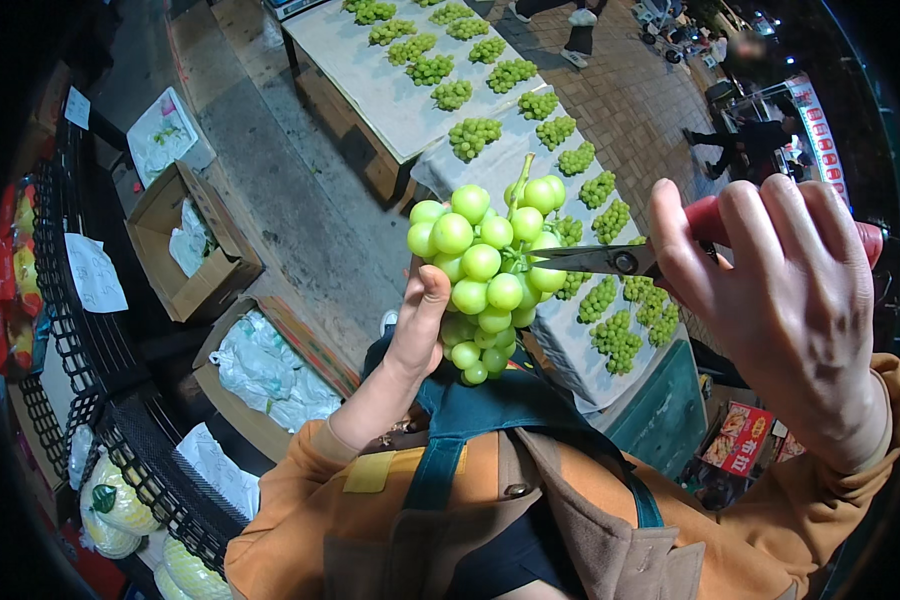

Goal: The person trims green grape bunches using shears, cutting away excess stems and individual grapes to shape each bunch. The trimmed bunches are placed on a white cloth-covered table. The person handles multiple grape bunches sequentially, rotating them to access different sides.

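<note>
A large bunch of green grapes point(487, 262) is held up in front of my chest, its pale stem pointing up. My left hand point(424, 315) supports it from the left side, thumb pressed against the fruit and the other fingers hidden behind it. In my right hand point(772, 277) is a pair of pruning scissors point(622, 260) with red handles. Their narrow blades look nearly closed and their tip is in among the grapes, near the small green stalks. Whether the tip touches a stalk cannot be made out.
Beyond the bunch, a long cloth-covered table point(435, 169) carries rows of green grape bunches point(475, 138). To the left stand an open cardboard box point(195, 247), a box of plastic bags point(270, 367), a white foam box point(161, 139) and a black mesh-edged fruit rack point(105, 360). People walk on the paving.
</note>
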Available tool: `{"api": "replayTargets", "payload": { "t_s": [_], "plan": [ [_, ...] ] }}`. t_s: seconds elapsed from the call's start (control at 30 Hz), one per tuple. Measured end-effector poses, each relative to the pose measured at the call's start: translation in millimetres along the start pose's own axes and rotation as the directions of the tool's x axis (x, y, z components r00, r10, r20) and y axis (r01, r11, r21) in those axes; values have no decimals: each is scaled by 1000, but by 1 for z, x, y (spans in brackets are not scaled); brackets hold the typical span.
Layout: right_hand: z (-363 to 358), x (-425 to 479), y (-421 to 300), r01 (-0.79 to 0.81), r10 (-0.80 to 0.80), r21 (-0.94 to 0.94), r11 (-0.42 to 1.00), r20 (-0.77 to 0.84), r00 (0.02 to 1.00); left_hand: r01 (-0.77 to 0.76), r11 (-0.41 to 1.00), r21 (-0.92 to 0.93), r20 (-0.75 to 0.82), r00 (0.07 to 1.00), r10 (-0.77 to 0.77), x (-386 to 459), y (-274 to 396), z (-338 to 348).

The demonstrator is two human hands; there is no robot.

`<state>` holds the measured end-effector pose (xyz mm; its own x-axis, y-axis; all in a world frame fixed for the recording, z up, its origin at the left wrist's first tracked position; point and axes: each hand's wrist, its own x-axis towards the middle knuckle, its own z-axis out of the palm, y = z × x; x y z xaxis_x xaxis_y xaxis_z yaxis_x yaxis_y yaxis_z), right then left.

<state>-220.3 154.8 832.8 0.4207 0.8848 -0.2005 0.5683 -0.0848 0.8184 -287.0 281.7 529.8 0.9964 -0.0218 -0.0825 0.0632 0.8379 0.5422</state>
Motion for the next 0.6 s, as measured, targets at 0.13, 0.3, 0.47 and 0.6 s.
{"api": "replayTargets", "payload": {
  "t_s": [0.13,0.3,0.47,0.6],
  "plan": [
    [-1,2,-7,26,-26,-8,1000,-14,1000,-3,1000,13,-27,1000,4,-1,-2,1],
    [-11,13,-17,30,-28,22,999,-56,998,41,998,-41,-92,995,-45,-4,-6,-1],
    [-16,19,-16,40,-39,11,999,-102,994,111,994,-27,31,993,-110,-8,14,9],
    [-20,13,-19,39,-40,-9,999,-90,995,117,993,-14,43,992,-117,-9,11,10]
  ]
}}
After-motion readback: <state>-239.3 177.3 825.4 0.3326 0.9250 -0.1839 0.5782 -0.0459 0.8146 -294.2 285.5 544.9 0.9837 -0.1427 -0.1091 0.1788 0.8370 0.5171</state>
